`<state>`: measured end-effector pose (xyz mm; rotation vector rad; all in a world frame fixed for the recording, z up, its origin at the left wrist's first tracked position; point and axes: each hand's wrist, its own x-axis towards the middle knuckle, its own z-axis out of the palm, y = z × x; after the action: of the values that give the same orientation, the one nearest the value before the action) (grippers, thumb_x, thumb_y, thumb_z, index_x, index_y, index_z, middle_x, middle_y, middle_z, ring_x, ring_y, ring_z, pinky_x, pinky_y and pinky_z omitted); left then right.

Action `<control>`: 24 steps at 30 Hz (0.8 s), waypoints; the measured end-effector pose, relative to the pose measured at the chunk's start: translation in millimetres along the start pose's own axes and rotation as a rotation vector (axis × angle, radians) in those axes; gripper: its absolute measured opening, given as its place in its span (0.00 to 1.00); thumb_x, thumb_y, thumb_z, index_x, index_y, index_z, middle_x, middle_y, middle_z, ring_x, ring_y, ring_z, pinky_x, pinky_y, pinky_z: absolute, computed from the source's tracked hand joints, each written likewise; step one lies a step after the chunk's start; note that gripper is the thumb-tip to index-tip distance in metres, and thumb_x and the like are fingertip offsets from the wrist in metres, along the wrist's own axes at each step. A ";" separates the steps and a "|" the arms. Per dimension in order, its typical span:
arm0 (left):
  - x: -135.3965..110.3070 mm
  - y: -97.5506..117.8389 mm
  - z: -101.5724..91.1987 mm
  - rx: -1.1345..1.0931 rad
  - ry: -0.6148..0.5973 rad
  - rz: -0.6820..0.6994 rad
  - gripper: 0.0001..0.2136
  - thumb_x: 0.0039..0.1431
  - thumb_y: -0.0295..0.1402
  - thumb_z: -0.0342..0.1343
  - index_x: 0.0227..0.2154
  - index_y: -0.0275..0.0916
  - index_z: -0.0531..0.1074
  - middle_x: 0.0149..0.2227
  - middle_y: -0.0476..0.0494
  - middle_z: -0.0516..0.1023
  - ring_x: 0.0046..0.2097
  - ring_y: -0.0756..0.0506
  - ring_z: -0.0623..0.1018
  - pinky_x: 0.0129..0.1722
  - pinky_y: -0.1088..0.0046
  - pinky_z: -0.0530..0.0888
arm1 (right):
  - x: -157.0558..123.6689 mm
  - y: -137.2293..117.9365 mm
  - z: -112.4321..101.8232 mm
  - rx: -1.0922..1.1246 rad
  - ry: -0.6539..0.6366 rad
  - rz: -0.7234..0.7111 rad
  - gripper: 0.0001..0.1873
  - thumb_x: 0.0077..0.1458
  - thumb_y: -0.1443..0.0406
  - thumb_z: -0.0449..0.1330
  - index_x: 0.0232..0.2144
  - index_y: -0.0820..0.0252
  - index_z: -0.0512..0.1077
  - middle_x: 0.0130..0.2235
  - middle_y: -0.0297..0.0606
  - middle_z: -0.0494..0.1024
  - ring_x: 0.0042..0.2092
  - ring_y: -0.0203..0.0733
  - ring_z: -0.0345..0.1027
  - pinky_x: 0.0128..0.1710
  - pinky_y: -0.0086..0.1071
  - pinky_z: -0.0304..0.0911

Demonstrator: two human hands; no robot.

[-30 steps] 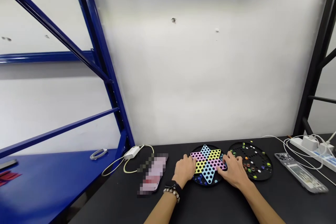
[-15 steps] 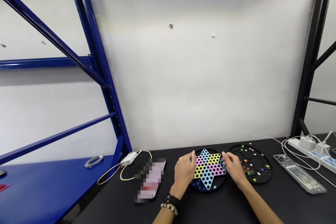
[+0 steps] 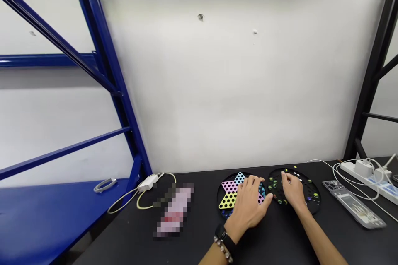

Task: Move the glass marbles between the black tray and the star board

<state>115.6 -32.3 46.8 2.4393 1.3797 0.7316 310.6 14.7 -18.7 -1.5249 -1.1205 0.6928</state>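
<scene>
My left hand (image 3: 248, 205) lies over a colourful star-shaped Chinese checkers board (image 3: 229, 200), fingers and thumb stretched out. It hides the board's right and lower parts. The board, with pink, yellow and light-blue points full of holes, rests in a round black tray (image 3: 219, 187). Blue marbles (image 3: 263, 191) show in the tray beside the star. My right hand (image 3: 293, 192) hangs over a second round black tray (image 3: 319, 205), its fingers curled together; whatever is between them is hidden. Green marbles (image 3: 316, 195) and others in several colours lie scattered in that tray.
Left on the black table lies a blurred pinkish phone-like object (image 3: 178, 207) beside a white adapter (image 3: 148, 183) with its cable. On the right are a grey phone (image 3: 354, 205) and a power strip (image 3: 373, 178) with white cables. A blue rack frame (image 3: 118, 87) stands left.
My left hand has moved right, from the board's left side to over it, and spread its fingers. My right hand has shifted right, from the board's edge to over the second tray.
</scene>
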 end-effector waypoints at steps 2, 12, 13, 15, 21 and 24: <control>-16.8 -17.2 -8.4 0.032 -0.115 -0.032 0.23 0.59 0.47 0.56 0.55 0.45 0.66 0.56 0.41 0.68 0.57 0.36 0.65 0.58 0.54 0.60 | 2.0 6.5 -7.6 -0.355 0.032 -0.094 0.22 0.60 0.51 0.49 0.19 0.55 0.62 0.24 0.36 0.68 0.27 0.41 0.63 0.27 0.32 0.53; -67.2 -76.6 -34.6 0.292 -0.085 -0.149 0.07 0.59 0.39 0.57 0.40 0.46 0.71 0.46 0.47 0.72 0.48 0.41 0.71 0.48 0.64 0.64 | -25.5 -3.5 18.4 -0.768 -0.153 -0.507 0.19 0.64 0.53 0.47 0.46 0.50 0.72 0.51 0.42 0.74 0.52 0.52 0.63 0.51 0.48 0.55; -67.1 -81.7 -37.1 0.308 -0.078 -0.171 0.08 0.60 0.38 0.56 0.41 0.46 0.71 0.46 0.47 0.73 0.48 0.41 0.71 0.48 0.63 0.64 | -31.7 -6.7 23.3 -0.735 -0.240 -0.553 0.19 0.64 0.53 0.47 0.48 0.49 0.72 0.52 0.41 0.73 0.53 0.50 0.64 0.52 0.47 0.56; -66.0 -91.2 -42.2 0.324 -0.082 -0.225 0.12 0.61 0.37 0.54 0.47 0.47 0.70 0.50 0.46 0.72 0.52 0.40 0.71 0.51 0.62 0.64 | -43.6 -10.9 33.1 -0.714 -0.340 -0.596 0.19 0.63 0.53 0.48 0.48 0.49 0.72 0.52 0.41 0.73 0.52 0.49 0.65 0.52 0.45 0.57; -53.6 -101.6 -51.4 0.388 -0.113 -0.340 0.17 0.63 0.35 0.45 0.52 0.44 0.70 0.54 0.41 0.71 0.55 0.39 0.72 0.53 0.59 0.66 | -65.2 -17.2 49.2 -0.690 -0.325 -0.578 0.15 0.59 0.53 0.53 0.42 0.53 0.73 0.50 0.42 0.73 0.47 0.46 0.70 0.47 0.36 0.63; -43.0 -100.1 -46.1 0.520 -0.102 -0.381 0.18 0.64 0.37 0.45 0.52 0.36 0.70 0.52 0.34 0.72 0.53 0.35 0.73 0.51 0.57 0.68 | -74.3 -25.9 51.8 -0.631 -0.387 -0.574 0.12 0.58 0.55 0.54 0.35 0.54 0.71 0.44 0.39 0.74 0.38 0.41 0.71 0.38 0.31 0.64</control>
<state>-0.4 -18.1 28.6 2.3884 2.1167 0.1663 228.8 -32.1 -17.2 -1.4764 -2.1095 0.2371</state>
